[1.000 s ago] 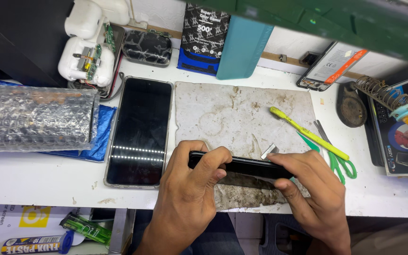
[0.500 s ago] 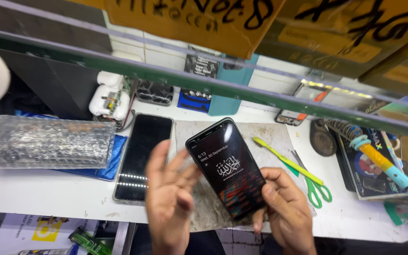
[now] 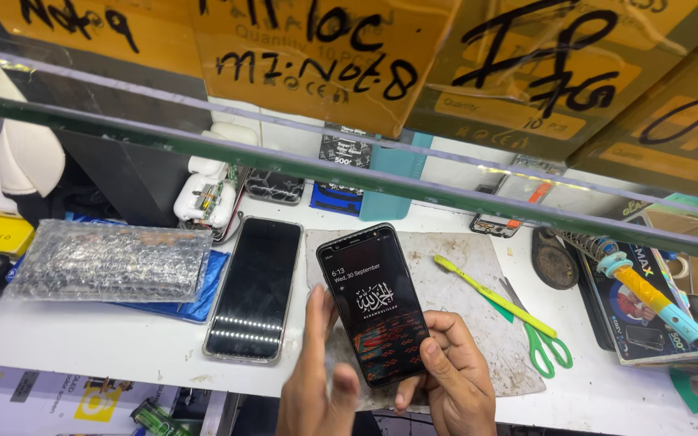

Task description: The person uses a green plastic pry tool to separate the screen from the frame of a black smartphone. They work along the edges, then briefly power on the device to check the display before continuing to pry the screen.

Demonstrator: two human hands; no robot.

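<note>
My right hand (image 3: pixel 451 386) grips a black smartphone (image 3: pixel 375 297) from below, tilted up with its lit screen facing me. My left hand (image 3: pixel 314 379) is flat and open just left of the phone, thumb near its lower left edge, holding nothing. Under both lies a stained grey work mat (image 3: pixel 464 282). A second, larger phone (image 3: pixel 255 286) with a dark screen rests flat on the white bench to the left.
A yellow toothbrush (image 3: pixel 490 295) and green-handled scissors (image 3: pixel 544 342) lie on the mat's right side. A bubble-wrap bundle (image 3: pixel 111 261) sits at left on blue film. A soldering iron (image 3: pixel 648 288) rests at right. A glass shelf (image 3: pixel 349 173) with cardboard boxes (image 3: pixel 333 56) hangs overhead.
The phone has been raised from a flat two-handed hold to upright with its screen lit. My left hand has let go and opened. The view has tilted up toward the shelf.
</note>
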